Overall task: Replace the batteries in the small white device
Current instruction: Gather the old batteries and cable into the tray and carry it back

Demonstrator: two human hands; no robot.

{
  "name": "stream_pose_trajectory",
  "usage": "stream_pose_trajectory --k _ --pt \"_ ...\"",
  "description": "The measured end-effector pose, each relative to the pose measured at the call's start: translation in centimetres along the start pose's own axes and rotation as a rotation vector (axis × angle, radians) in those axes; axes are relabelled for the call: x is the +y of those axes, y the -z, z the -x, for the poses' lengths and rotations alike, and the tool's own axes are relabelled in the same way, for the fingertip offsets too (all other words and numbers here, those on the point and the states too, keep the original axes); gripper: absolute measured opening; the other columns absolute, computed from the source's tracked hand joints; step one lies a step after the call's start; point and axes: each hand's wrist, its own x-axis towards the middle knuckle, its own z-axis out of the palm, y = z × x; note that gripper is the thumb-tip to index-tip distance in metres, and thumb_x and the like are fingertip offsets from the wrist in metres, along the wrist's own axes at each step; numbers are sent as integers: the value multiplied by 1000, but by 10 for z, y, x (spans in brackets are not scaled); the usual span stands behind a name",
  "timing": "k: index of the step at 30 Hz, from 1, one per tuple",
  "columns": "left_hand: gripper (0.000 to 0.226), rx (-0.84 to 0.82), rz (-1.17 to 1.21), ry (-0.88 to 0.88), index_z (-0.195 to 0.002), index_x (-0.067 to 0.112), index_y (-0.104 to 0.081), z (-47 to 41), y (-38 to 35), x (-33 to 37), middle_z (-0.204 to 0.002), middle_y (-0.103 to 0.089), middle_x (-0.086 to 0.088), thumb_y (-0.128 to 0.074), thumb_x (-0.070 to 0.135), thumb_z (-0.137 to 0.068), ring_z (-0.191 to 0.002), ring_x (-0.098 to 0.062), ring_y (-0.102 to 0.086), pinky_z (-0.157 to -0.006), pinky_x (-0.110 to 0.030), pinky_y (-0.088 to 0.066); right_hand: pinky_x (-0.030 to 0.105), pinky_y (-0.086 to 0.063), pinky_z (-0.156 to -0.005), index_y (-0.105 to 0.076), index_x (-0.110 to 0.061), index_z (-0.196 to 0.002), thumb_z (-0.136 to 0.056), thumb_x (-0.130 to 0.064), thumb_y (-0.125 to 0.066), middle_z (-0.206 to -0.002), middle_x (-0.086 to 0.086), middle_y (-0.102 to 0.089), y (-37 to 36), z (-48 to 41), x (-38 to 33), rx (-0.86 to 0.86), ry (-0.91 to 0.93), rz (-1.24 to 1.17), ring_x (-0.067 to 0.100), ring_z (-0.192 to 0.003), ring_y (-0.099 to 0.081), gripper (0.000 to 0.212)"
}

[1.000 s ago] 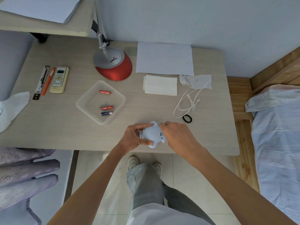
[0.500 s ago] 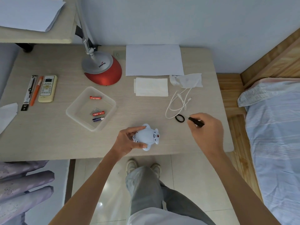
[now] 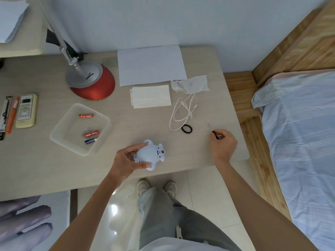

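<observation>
The small white device (image 3: 149,153), shaped like a turtle, lies underside up near the desk's front edge. My left hand (image 3: 126,160) grips it from the left, thumb and fingers around its body. My right hand (image 3: 223,144) is off to the right near the desk's corner, closed on a thin black screwdriver (image 3: 213,132) whose tip points away from me. A clear plastic tray (image 3: 59,131) left of the device holds two red batteries (image 3: 86,115) (image 3: 91,133) and one dark blue battery (image 3: 90,140).
A red-based desk lamp (image 3: 92,84), a sheet of paper (image 3: 150,65), folded tissue (image 3: 151,96), crumpled tissue (image 3: 190,85), white cable (image 3: 183,113) and black hair tie (image 3: 186,128) lie behind. A remote (image 3: 26,110) and pens (image 3: 10,115) sit far left. A bed (image 3: 299,133) stands right.
My right hand left the device, went right and took up the screwdriver near the hair tie, then carried it further right. My left hand kept hold of the device.
</observation>
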Motion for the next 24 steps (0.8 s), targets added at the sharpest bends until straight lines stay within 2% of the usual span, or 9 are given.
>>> stream_pose_trajectory --k 5,8,10,13,17,19,20,22,24 --pt "79 37 -53 -18 -126 18 -80 5 -4 2 -126 -78 -6 -104 -3 -54 -113 -19 -75 -87 -23 -61 43 -60 -82 -79 -19 -84 -86 -13 -82 -78 -16 -61 -1 4 9 13 35 68 18 -81 -66 7" --pt "79 65 -163 -31 -126 34 -80 9 -3 1 -125 -77 -1 -107 8 -57 -111 -18 -74 -89 -28 -62 42 -59 -80 -79 -18 -85 -87 -17 -83 -79 -12 -62 2 3 13 -5 77 89 20 -83 -66 4" --pt "78 74 -296 -74 -129 39 -77 13 -3 1 -126 -75 5 -107 16 -61 -112 -17 -72 -93 -33 -62 43 -59 -81 -79 -18 -91 -90 -23 -82 -88 -2 -69 5 1 15 -21 81 111 24 -89 -68 5" --pt "73 86 -526 -198 -133 34 -72 18 -2 7 -128 -72 9 -104 21 -69 -115 -15 -69 -95 -37 -61 43 -58 -80 -80 -13 -110 -100 -29 -73 -108 10 -72 14 -1 11 -41 153 241 30 -102 -67 20" --pt "60 117 -871 -267 -142 32 -66 22 -5 41 -140 -66 11 -89 31 -87 -126 -16 -64 -102 -37 -56 44 -59 -82 -73 -15 -128 -109 -27 -60 -123 8 -68 30 2 -6 -73 383 459 29 -113 -60 26" --pt "51 178 -1087 -309 -146 30 -65 23 -16 66 -146 -63 7 -78 35 -97 -132 -21 -61 -96 -41 -59 46 -60 -89 -69 -15 -137 -111 -30 -56 -134 11 -65 36 3 -14 -73 473 534 31 -120 -60 33" --pt "48 202 -1188 -348 -144 26 -66 22 -23 78 -145 -64 2 -76 34 -99 -130 -25 -63 -88 -43 -62 47 -59 -92 -68 -13 -139 -110 -30 -55 -138 13 -64 37 4 -18 -65 509 553 33 -122 -60 35" --pt "43 213 -1373 -438 -135 17 -70 14 -39 102 -135 -69 -7 -79 32 -96 -115 -33 -69 -70 -43 -63 47 -59 -94 -67 -12 -140 -109 -28 -58 -141 16 -63 39 8 -28 -42 573 576 35 -123 -61 36" --pt "43 191 -1519 -497 -129 13 -71 1 -54 125 -128 -70 -12 -81 34 -93 -104 -35 -71 -62 -42 -62 46 -59 -94 -66 -12 -141 -106 -26 -63 -141 16 -64 39 13 -37 -38 612 598 34 -123 -63 38"
